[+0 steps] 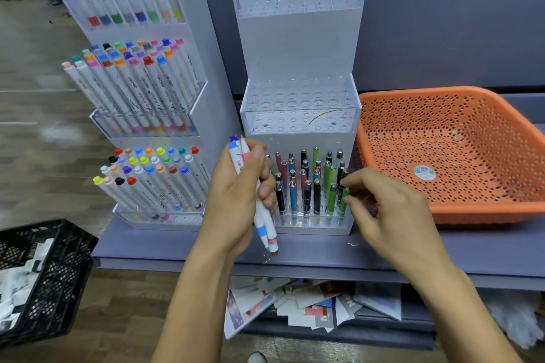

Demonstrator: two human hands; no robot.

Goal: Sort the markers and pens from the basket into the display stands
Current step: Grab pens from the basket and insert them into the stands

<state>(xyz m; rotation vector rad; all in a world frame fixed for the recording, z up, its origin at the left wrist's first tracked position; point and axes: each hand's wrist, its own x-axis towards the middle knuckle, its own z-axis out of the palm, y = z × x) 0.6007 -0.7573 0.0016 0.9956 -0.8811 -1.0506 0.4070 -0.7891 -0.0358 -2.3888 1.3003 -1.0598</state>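
Observation:
My left hand (236,194) grips a small bunch of white markers (267,228) with coloured caps, held upright in front of the pen stand (298,47). My right hand (383,209) pinches a green pen (344,200) standing at the right end of the stand's lowest tier. That tier holds several pens (306,186); the two upper tiers show only bare holes. The marker stand (203,47) on the left is packed with white markers in three tiers. The orange basket (451,209) on the right holds no pens or markers.
Both stands and the basket sit on a grey-blue shelf (324,253) against a dark wall. A black crate (44,274) with papers stands on the floor at the left. Loose cards and papers (309,306) lie on the lower shelf.

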